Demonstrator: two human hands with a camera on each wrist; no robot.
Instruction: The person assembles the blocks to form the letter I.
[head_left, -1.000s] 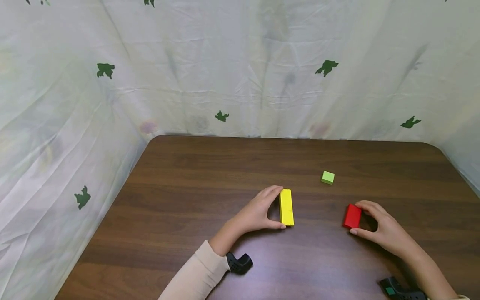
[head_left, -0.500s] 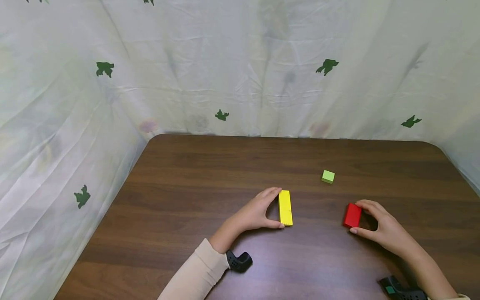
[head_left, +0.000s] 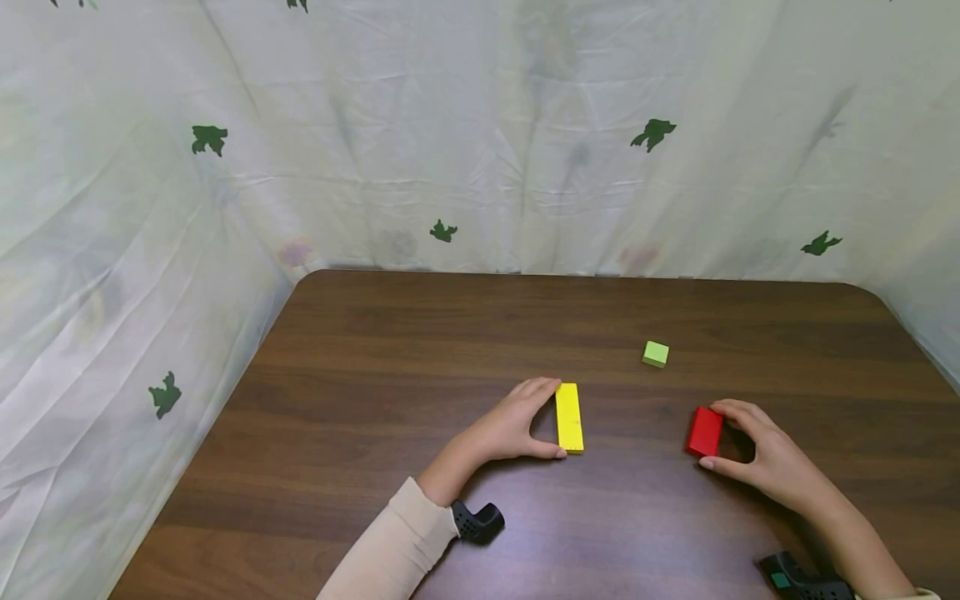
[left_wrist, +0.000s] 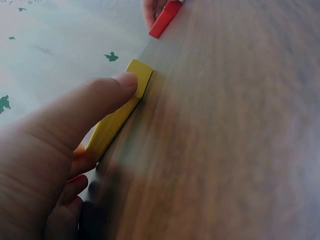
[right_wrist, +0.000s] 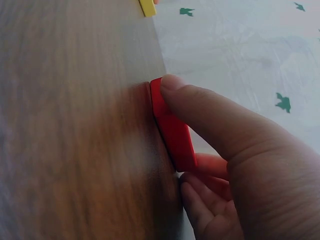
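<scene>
Near the middle of the table, my left hand [head_left: 512, 423] grips a long yellow block [head_left: 569, 418] by its two ends, thumb at the near end and fingers at the far one. The left wrist view shows the thumb pressed on an end of the yellow block [left_wrist: 117, 120], low at the tabletop. To the right, my right hand [head_left: 763, 450] pinches a shorter red block [head_left: 704, 432] the same way. In the right wrist view the red block [right_wrist: 175, 135] sits at the table surface between thumb and fingers. A gap of bare wood separates the two blocks.
A small light green block [head_left: 656, 354] lies farther back, between the two hands and touched by neither. The brown wooden table [head_left: 420, 333] ends at a pale curtain [head_left: 480, 150] with green leaf-like patches. Black devices [head_left: 478, 524] sit at both wrists.
My left hand and the yellow block have slid slightly left and a little toward me. The right hand, red block and green block look unmoved.
</scene>
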